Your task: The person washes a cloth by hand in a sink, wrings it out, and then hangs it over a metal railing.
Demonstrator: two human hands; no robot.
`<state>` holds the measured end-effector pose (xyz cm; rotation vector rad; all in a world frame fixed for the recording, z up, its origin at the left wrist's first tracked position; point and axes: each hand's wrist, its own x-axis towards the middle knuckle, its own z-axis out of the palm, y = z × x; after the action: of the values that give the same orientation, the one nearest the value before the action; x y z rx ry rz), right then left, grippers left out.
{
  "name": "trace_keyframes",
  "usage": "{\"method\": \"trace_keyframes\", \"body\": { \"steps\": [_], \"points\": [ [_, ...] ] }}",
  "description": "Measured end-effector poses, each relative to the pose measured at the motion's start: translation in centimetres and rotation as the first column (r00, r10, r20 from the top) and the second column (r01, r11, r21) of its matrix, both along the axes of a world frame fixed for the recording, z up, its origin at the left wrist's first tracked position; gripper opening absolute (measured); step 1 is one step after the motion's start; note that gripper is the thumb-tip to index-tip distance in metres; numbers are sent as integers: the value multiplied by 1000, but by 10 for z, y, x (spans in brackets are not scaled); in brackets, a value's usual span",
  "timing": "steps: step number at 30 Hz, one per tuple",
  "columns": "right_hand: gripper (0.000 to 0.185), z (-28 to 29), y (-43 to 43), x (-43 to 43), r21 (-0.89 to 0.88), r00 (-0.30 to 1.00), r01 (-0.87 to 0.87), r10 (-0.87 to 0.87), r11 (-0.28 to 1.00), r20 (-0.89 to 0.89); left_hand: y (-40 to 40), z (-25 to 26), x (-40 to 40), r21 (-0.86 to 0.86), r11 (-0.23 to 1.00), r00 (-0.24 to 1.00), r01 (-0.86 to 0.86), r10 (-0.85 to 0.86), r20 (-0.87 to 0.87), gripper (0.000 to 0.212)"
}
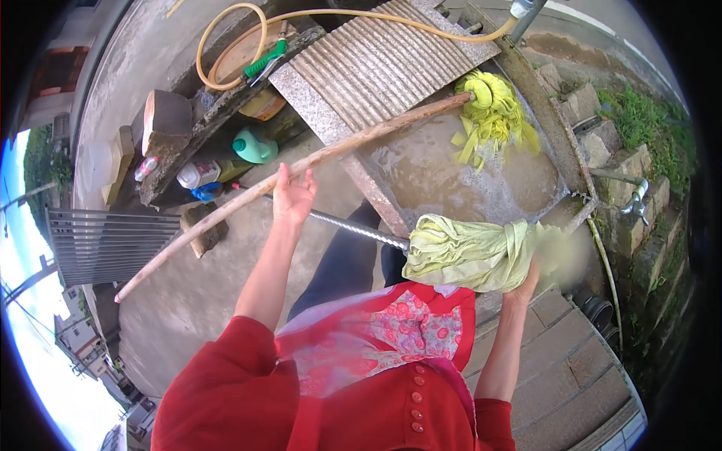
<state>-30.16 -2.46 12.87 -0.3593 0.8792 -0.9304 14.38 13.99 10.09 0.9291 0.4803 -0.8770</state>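
Observation:
My left hand (294,198) is palm up with its fingers loosely spread. Its fingertips overlap the long wooden mop handle (361,137), and I see no closed grip on it. That handle slants from lower left up to a bright yellow-green mop head (491,107) lying partly in the cloudy water of a stone basin (417,163). My right hand (523,284) grips the end of a pale green cloth mop head (468,252), bunched together above the basin's near edge. From this second mop a twisted metal handle (361,230) runs left, passing behind my left wrist.
A ridged stone washboard (389,62) slopes beside the basin. On the left are a green jug (254,145), a white bottle (198,175) and a stone block (202,230). A yellow hose (361,12) with a green spray nozzle (269,59) crosses above. A metal tap (637,197) sticks out at right.

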Motion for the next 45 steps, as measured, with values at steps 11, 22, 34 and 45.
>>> {"method": "trace_keyframes", "body": {
  "steps": [11, 22, 34, 45],
  "points": [
    [53, 8, 6, 3, 43, 998, 46, -45, 998, -35, -119, 85, 116, 57, 929, 819, 366, -350, 455, 28],
    [47, 27, 12, 23, 15, 954, 208, -199, 978, -224, -175, 25, 200, 60, 950, 867, 306, -305, 395, 30],
    [55, 38, 8, 33, 61, 945, 172, -147, 983, -292, 42, -109, -53, 905, -159, -760, 394, -611, 224, 32],
    [53, 58, -38, 82, 119, 969, 111, -81, 987, -234, 74, -55, -66, 950, -33, -512, 309, -848, 137, 27]
  ]
}}
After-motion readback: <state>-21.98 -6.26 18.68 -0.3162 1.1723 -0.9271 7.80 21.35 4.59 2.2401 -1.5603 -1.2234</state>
